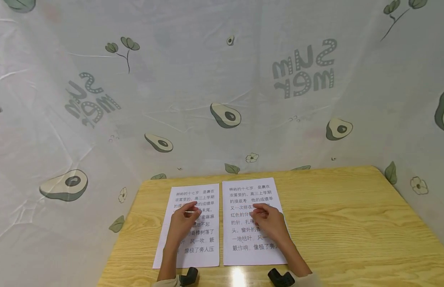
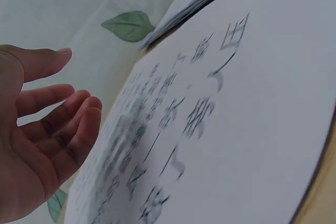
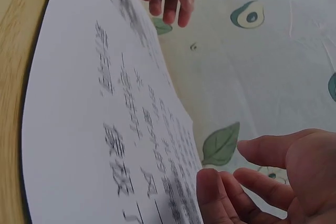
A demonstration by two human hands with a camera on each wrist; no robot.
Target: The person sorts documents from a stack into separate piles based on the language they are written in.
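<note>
Two white sheets printed with Chinese text lie side by side on a wooden table. Over the left sheet (image 1: 200,259) hovers my left hand (image 1: 184,221), its fingers loosely bent with nothing between them. My right hand (image 1: 271,223) is above the right sheet (image 1: 254,259), also holding nothing. In the left wrist view, a gap shows between the thumb and the relaxed fingers (image 2: 84,129). The right wrist view likewise has thumb and fingers (image 3: 210,187) apart, with the other hand at the top. Both hands hide some of the printed lines.
The wood-grain table (image 1: 351,223) extends to the right of the sheets. Behind it and at the sides hangs a pale curtain (image 1: 193,79) printed with avocados, leaves and mirrored lettering. A black strap device (image 1: 189,276) is on the left wrist, another (image 1: 281,278) on the right.
</note>
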